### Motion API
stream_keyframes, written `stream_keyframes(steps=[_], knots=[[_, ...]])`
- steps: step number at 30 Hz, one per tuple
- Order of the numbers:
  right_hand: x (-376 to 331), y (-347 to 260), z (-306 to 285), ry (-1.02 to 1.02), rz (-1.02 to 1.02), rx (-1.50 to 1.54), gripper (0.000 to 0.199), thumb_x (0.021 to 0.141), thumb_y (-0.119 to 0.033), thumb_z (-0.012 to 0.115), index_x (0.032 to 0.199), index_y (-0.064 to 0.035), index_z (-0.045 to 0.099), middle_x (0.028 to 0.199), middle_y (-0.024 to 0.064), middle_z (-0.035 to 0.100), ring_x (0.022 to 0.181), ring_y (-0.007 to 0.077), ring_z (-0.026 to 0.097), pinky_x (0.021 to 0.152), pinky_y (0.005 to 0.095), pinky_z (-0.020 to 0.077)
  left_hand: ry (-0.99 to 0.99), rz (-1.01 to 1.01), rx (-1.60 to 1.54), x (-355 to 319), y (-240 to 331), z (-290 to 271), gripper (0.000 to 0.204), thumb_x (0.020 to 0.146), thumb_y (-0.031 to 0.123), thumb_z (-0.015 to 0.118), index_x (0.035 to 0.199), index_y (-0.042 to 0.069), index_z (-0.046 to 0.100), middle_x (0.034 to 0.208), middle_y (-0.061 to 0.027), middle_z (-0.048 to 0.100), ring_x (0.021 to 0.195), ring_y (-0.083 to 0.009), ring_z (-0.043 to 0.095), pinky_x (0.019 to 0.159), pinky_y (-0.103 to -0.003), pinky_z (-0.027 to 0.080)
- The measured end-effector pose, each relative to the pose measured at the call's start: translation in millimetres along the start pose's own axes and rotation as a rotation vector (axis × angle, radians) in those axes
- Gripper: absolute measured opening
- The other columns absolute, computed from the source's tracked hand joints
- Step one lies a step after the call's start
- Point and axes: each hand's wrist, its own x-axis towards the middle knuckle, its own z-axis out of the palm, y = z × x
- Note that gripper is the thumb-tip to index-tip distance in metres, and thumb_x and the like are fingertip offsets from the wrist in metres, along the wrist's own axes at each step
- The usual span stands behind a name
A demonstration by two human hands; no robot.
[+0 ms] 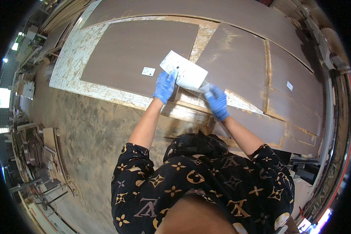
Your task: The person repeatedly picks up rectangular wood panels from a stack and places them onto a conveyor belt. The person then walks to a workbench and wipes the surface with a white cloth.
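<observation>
Both of my hands wear blue gloves and meet at a white sheet of printed labels [189,73], held tilted above the brown panels. My left hand [166,86] is closed on its lower left edge, thumb on the printed face. At the other end, my right hand [217,103] grips the lower right corner, where a greyish, partly see-through strip shows by the fingers. Left of the sheet, a small white label [148,71] lies on a large brown panel [138,46]. Another small label [289,85] is on a panel at the right.
Several cut brown panels [238,52] lie on a worn, pale, sawdust-covered work bed [68,64]. Gaps between them hold sawdust. A machine rail [331,144] borders the right side. Dusty floor [101,121] spreads at the left, with stacked boards [52,152] beyond it.
</observation>
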Motion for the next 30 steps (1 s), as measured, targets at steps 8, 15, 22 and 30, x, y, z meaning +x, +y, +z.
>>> stream_keyframes(steps=[8,15,22,30], knots=[[17,-56,-18,0.144,-0.135,-0.046,0.027,0.08,-0.014,0.059,0.106,-0.0078,0.055,0.097,0.0065,0.058,0.087,0.0144,0.055,0.076,0.0294,0.0464,-0.204,-0.074,-0.015,-24,14,27,0.027,0.085,0.023,0.053,0.095,-0.002,0.059,0.081,-0.0073,0.061,0.072,-0.0131,0.055,0.065,-0.027,0.044],[14,-44,-7,-0.032,-0.077,-0.215,0.032,0.075,-0.001,0.059,0.106,-0.0087,0.056,0.094,0.0064,0.059,0.085,0.0144,0.056,0.075,0.0276,0.0467,-0.263,-0.268,-0.123,-37,8,33,0.032,0.086,0.03,0.052,0.091,-0.001,0.06,0.076,-0.006,0.061,0.068,-0.0105,0.053,0.06,-0.026,0.044],[10,-10,0,-0.133,-0.255,-0.586,0.017,0.076,-0.012,0.058,0.093,-0.0134,0.064,0.087,0.0111,0.063,0.078,0.0247,0.062,0.071,0.0329,0.0481,-0.221,-0.336,-0.092,-50,-31,31,0.039,0.087,0.032,0.05,0.091,-0.005,0.059,0.076,-0.0085,0.061,0.067,-0.0133,0.053,0.061,-0.03,0.043],[37,49,-6,-0.028,0.105,-0.073,0.014,0.077,-0.017,0.061,0.087,-0.008,0.061,0.079,0.0089,0.062,0.076,0.0197,0.061,0.068,0.03,0.0474,0.002,-0.56,-0.189,-59,-60,32,0.032,0.087,0.034,0.049,0.088,0.003,0.058,0.068,-0.0037,0.056,0.053,-0.0106,0.052,0.042,-0.024,0.042]])
